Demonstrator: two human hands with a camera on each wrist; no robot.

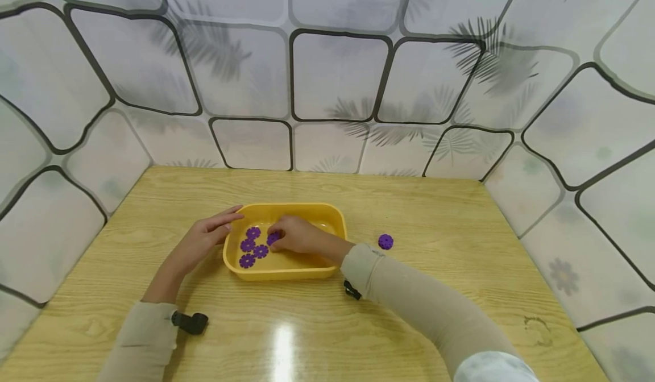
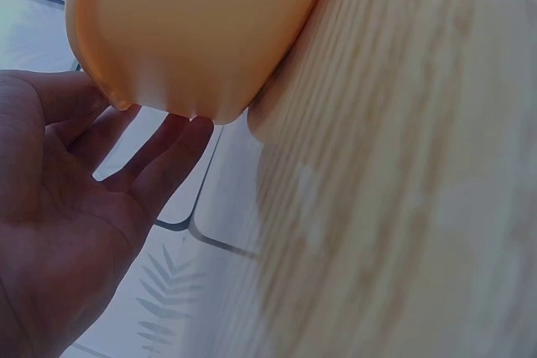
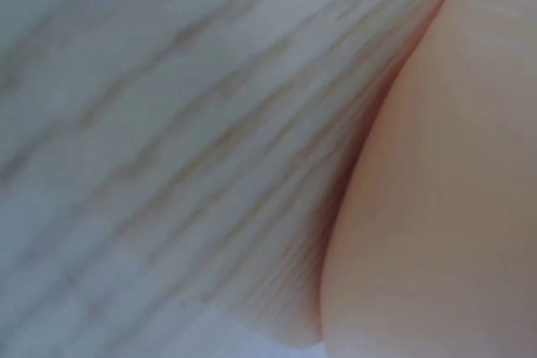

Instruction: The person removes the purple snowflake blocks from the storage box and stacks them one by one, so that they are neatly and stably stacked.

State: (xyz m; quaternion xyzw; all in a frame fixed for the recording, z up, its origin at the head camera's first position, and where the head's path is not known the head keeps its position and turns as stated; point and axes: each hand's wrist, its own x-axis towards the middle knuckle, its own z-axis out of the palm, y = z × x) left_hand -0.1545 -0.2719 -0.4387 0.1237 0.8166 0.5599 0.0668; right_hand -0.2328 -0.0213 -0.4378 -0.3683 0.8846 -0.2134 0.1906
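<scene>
A yellow plastic tub stands on the wooden table, with several purple notched flower-shaped discs lying flat at its left end. My right hand reaches into the tub from the right and pinches a purple disc between thumb and fingers, which partly cover it. At the tub's left end, my left hand rests its fairly straight fingers against the outside. The left wrist view has those fingertips touching the tub's outer wall. Only the tub's side and the table show in the right wrist view.
To the right of the tub, a purple ball-like piece lies on the table. White patterned panels rise behind the table and along both sides. Each sleeve carries a small black wrist camera.
</scene>
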